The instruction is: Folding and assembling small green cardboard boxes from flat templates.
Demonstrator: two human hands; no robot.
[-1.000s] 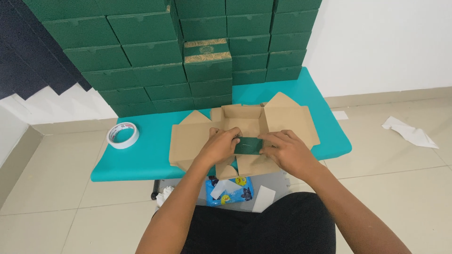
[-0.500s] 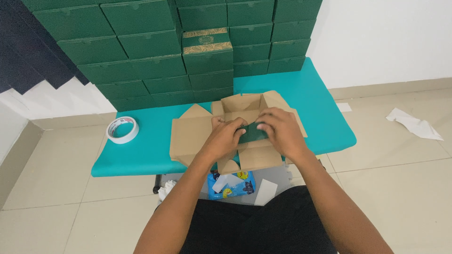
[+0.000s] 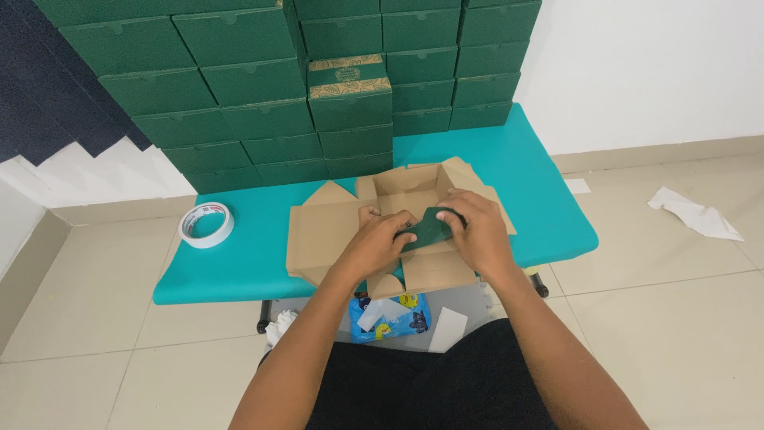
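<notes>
A half-folded cardboard box, brown inside and green outside, lies flat-open on the teal surface directly under both hands. Its side panels spread out left, right and toward the person, while the far walls already stand up to form a small open tray just beyond the fingers. One green flap is bent upward between the hands, its coloured side facing the camera.

The left hand is curled closed, fingertips pinching the near left edge of that green flap and pressing down on the brown panel beneath. The right hand is closed over the flap's right side, fingers wrapped across its top edge and thumb tucked under it, so both hands grip the same flap.

Well to the left of the left hand, a roll of white tape lies flat on the surface near its edge. Beyond the hands, against the wall, rises a stack of finished green boxes, several rows high; one box with gold patterned bands sits in the middle, straight ahead of the hands.

Below the hands, under the surface's near edge, a blue printed packet and a white card lie on the floor. Far to the right of the right hand, a crumpled white paper rests on the floor tiles.
</notes>
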